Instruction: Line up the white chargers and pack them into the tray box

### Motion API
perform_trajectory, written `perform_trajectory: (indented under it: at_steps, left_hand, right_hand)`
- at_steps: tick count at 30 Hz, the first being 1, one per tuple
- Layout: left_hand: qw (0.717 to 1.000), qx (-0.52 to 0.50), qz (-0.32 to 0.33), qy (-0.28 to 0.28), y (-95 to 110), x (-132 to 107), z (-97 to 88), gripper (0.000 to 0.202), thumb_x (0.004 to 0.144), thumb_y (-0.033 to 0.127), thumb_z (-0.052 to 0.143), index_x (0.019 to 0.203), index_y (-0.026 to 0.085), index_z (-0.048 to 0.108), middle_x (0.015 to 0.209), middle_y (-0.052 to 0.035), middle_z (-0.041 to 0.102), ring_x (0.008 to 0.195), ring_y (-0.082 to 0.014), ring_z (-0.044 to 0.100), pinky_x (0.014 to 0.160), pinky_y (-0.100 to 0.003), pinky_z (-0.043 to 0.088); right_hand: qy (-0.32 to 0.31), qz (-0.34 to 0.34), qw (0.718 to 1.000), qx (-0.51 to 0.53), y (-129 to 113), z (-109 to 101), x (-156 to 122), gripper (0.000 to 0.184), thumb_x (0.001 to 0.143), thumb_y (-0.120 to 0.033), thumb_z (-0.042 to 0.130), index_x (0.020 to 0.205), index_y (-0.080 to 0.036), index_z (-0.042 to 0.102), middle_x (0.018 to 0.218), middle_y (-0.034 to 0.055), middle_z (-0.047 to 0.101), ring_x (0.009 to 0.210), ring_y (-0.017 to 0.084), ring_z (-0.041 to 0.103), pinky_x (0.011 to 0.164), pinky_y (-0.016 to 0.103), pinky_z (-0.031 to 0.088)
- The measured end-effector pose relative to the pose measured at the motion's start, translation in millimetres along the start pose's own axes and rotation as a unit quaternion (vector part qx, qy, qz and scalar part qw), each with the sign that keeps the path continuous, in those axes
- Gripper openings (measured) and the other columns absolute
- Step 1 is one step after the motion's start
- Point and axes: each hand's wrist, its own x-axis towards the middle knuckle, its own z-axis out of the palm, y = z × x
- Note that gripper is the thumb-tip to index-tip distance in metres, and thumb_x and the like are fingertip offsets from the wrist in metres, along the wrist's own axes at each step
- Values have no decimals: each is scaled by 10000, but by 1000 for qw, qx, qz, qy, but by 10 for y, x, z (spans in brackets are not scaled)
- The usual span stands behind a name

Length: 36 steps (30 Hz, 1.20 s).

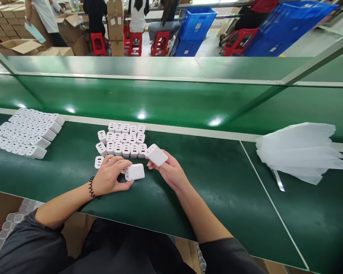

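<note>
White charger blocks with port slots stand in rows (126, 148) on the green work surface in front of me. My left hand (113, 174) grips a white charger (135, 172) between thumb and fingers, just in front of those rows, and covers part of the nearest row. Held tilted at the right end of the rows is another white charger (157, 155), pinched by my right hand (169, 169). Its port slots face up and left. A larger block of chargers (31, 131) stands at the far left of the surface.
Translucent white plastic bags (300, 152) lie fanned out at the right, over a thin metal strip (278, 180). A green conveyor belt (171, 99) runs behind the surface. Beyond it are seated people, red stools (160, 42), blue crates (194, 28) and cardboard boxes (116, 26).
</note>
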Motion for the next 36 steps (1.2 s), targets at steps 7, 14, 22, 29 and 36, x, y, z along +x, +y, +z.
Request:
perform_trajectory:
  at_steps: [7,14,22,29,36]
  left_hand:
    - [996,53,36,-69,-7,88,-4,373,882,327,601,1230,195,588,1060,-58,705,996,-217,628,947,-401,435]
    - [979,125,63,-146,-51,103,22,383,917,330,537,1273,207,607,1176,-104,666,1075,-262,614,889,-412,462]
    - [981,107,76,-146,-347,69,-250,709,847,631,612,1424,235,494,1427,-122,522,1324,-320,448,1127,-487,344]
    - [976,134,83,-152,-450,56,-203,640,844,627,628,1361,253,566,1400,-100,561,1306,-315,475,1100,-469,387]
    - [976,128,94,-150,-460,53,-235,587,861,630,605,1293,233,617,1322,-86,627,1233,-306,535,1036,-459,415]
  right_hand:
    - [-25,-21,999,19,-151,-72,-29,753,738,-255,750,1398,-317,394,1068,20,687,807,174,677,836,390,543]
    - [-37,-42,998,-31,-102,-68,-86,625,744,-319,755,1274,-306,425,947,-14,635,854,188,668,853,399,543]
    - [-108,-105,897,-415,-165,-195,-109,480,761,-414,758,1179,-265,577,1144,52,637,993,238,588,909,428,482]
    - [-166,-140,865,-452,-71,-128,-102,454,806,-325,717,1246,-291,605,1286,74,560,1160,259,568,1001,437,477]
    - [-163,-168,847,-477,-4,-102,-124,622,849,-307,691,1422,-319,449,1324,77,547,1212,266,547,1052,474,462]
